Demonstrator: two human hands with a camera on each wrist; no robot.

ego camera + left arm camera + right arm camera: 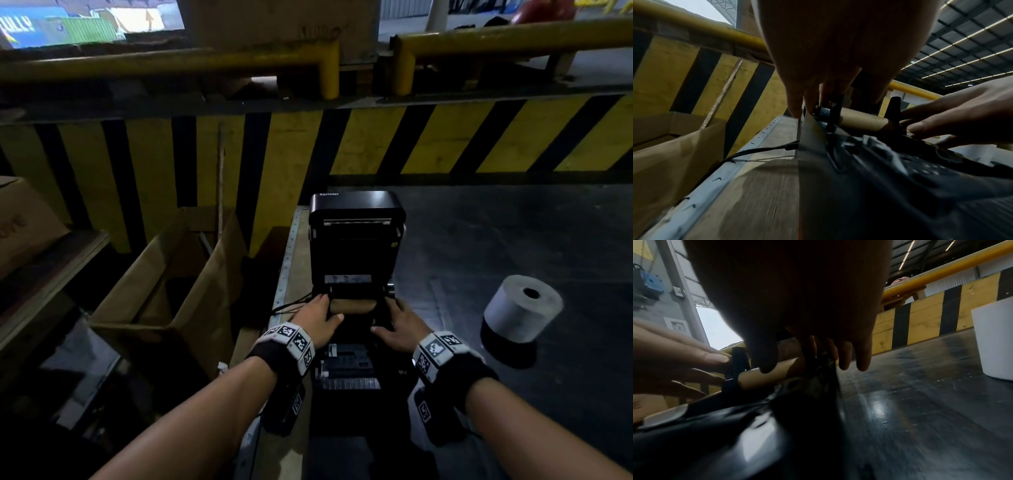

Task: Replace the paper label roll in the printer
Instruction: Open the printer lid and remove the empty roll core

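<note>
Both hands, left hand [320,317] and right hand [400,327], are pinching the black roll holders between their fingertips, apparently spreading them to free the bare brown cardboard core [352,305]; the fresh white label roll [522,308] is waiting beyond the right fingers.

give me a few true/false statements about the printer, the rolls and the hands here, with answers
1. The black label printer has its lid raised. True.
2. The full white paper roll sits inside the printer. False: it stands on the dark table, to the printer's right.
3. A bare brown cardboard core lies between the black holders. True.
4. The left hand holds the white roll. False: its fingers are at the core's left holder.
5. The right hand rests on the open cardboard box. False: it is at the core's right end.
</note>
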